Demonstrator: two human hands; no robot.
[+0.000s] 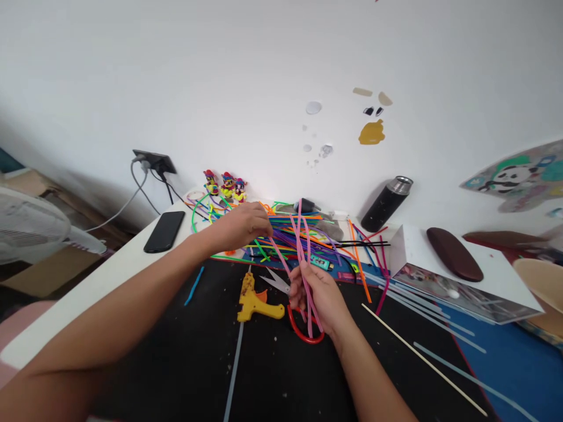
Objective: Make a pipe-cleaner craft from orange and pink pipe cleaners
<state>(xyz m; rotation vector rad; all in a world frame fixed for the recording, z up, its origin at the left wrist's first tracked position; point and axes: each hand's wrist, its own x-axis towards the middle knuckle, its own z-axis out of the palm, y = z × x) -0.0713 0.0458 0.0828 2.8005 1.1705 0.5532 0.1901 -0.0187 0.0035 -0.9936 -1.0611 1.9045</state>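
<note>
Several long pink pipe cleaners (301, 246) run upright through my right hand (319, 293), whose fingers are closed round them. My left hand (250, 220) pinches the far end of one pink pipe cleaner, which slants down toward the right hand. Below the right hand lie scissors (303, 337) with red handles, blades apart, partly hidden by the hand. To their left rests a yellow glue gun (255, 302) with a clear glue stick behind it. Behind both hands spreads a heap of coloured pipe cleaners (285, 234).
A black phone (164, 232) lies at left, near three small figures (226, 184). A dark flask (387, 204) and a white box (461, 272) with a brown case stand at right. Clear glue sticks (422, 299) and a thin wooden stick (422, 357) lie on the mat.
</note>
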